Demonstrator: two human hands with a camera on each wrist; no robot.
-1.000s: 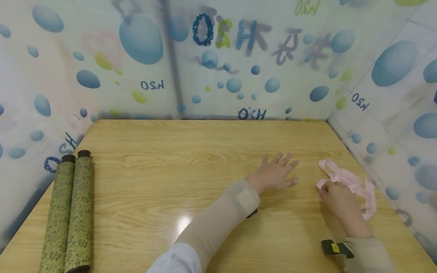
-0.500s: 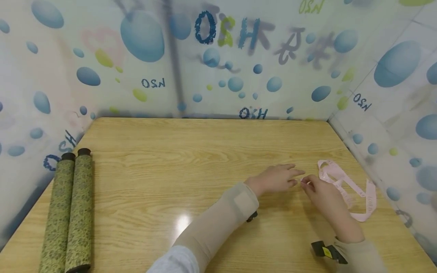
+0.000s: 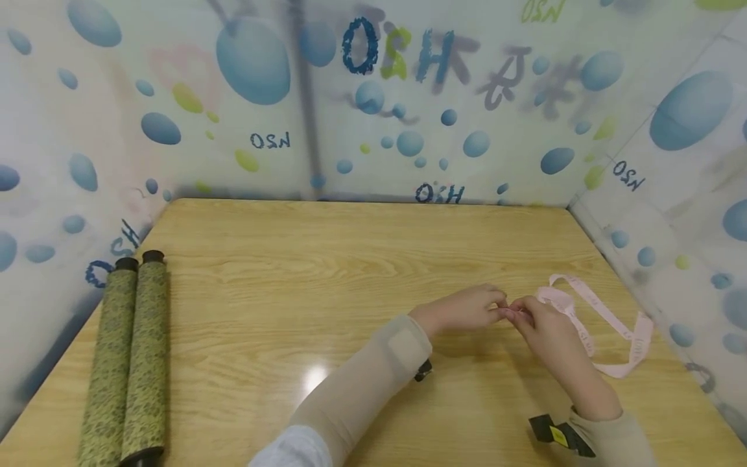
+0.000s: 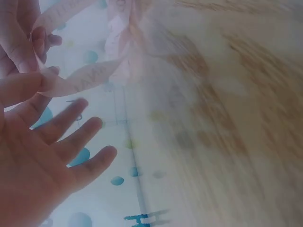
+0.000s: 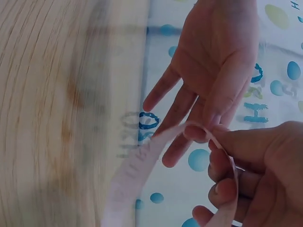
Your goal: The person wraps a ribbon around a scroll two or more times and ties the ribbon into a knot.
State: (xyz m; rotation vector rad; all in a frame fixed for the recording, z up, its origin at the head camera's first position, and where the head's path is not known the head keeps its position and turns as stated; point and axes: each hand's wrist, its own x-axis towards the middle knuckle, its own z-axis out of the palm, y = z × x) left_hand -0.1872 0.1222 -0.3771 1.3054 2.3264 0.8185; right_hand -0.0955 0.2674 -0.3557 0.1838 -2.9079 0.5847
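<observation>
A long pink ribbon [image 3: 640, 340] with printed lettering lies in loose loops on the right side of the table. My left hand [image 3: 463, 309] pinches it between thumb and index finger, and the other fingers are spread, as the left wrist view shows. Beside it my right hand [image 3: 551, 334] grips the same ribbon with bent fingers, the two sets of fingertips meeting. From the hands the ribbon [image 5: 137, 165] curves away as a band in the right wrist view. In the left wrist view, part of the ribbon [image 4: 92, 78] runs from the fingertips toward a bunched portion.
Two green patterned rolls [image 3: 109, 363] with black ends lie side by side along the left of the wooden table [image 3: 280, 279]. A wall covering [image 3: 373, 130] with blue drops borders the back and sides. Black straps [image 3: 563, 436] show at the right wrist.
My right hand has moved left from the ribbon pile, drawing ribbon with it to my left hand. The left fingers, spread before, have come together in a pinch. The loops have spread out.
</observation>
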